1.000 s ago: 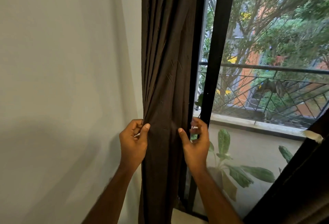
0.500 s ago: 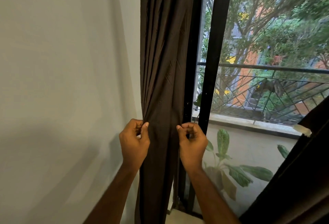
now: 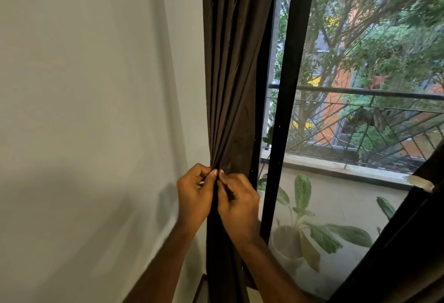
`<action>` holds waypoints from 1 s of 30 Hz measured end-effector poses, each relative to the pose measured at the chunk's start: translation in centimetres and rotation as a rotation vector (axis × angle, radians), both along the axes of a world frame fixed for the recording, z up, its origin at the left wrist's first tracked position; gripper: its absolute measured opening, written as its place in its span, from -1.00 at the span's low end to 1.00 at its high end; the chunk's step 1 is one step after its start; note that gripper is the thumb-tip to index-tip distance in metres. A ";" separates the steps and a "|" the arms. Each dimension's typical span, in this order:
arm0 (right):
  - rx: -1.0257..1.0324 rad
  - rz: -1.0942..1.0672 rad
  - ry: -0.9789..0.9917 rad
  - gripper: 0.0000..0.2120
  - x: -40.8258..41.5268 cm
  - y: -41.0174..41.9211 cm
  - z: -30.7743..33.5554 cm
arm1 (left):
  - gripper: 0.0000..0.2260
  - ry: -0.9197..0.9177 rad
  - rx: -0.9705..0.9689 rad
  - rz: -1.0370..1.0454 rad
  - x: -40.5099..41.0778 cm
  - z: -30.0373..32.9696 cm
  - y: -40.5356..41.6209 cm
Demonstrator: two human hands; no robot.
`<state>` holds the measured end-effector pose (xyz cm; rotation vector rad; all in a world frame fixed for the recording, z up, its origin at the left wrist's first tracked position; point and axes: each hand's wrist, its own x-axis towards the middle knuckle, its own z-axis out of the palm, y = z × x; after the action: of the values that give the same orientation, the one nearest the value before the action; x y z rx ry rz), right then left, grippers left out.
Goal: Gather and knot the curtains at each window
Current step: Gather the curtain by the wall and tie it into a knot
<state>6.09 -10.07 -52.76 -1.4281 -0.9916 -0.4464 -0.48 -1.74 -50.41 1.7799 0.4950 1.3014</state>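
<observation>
Curtain [image 3: 230,67], dark brown, hangs straight down just left of the black window frame [image 3: 286,86], its long axis vertical and its pleats running top to bottom, fanning out above and narrowing toward the hands. Left hand [image 3: 194,197] and right hand [image 3: 237,204] meet at one spot on the cloth, knuckles almost touching, well below the top of the frame. Each hand's fingers are curled in tight, thumb against forefinger, pinching the folds so that the full width is drawn into a narrow bunch; held this way, the cloth stays collected while the lower length falls free beneath the wrists. That grip looks like the gathering step nearly complete, with the knot not yet begun. The hanging part below the hands is what would have to be looped, and it drops out of sight at the bottom edge. A second dark curtain [image 3: 408,242] slants across the lower corner, right of the frame, untied so far as can be seen.
</observation>
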 end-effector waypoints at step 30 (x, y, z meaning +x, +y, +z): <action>0.105 -0.073 0.546 -0.74 4.5 -0.7 0.7 | -0.84 0.018 0.034 0.135 -1.5 0.5 2.0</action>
<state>10.54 -10.74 -52.01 -1.3893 -0.4702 -0.1406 -2.00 0.23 -49.91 1.8141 0.6159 1.3945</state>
